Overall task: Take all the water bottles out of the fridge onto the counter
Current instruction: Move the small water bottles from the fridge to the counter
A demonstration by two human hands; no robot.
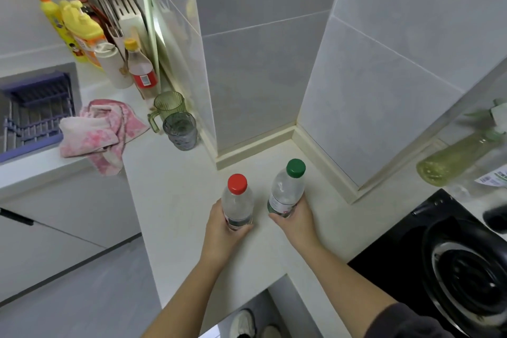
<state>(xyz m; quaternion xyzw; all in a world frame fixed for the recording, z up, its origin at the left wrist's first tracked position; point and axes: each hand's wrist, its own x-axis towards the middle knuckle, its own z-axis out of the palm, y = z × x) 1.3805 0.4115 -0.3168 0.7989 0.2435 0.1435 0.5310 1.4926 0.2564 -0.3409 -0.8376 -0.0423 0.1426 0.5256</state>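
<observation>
Two clear water bottles stand upright side by side over the white counter. The red-capped bottle is on the left, and my left hand grips its lower half. The green-capped bottle is on the right, tilted slightly, with my right hand curled round its base. Whether the bottoms touch the counter is hidden by my fingers. The fridge is out of view.
Two glass cups and a pink cloth lie left of the bottles. Detergent bottles and a utensil rack crowd the far left corner by the sink. A black gas hob and a green spray bottle are on the right.
</observation>
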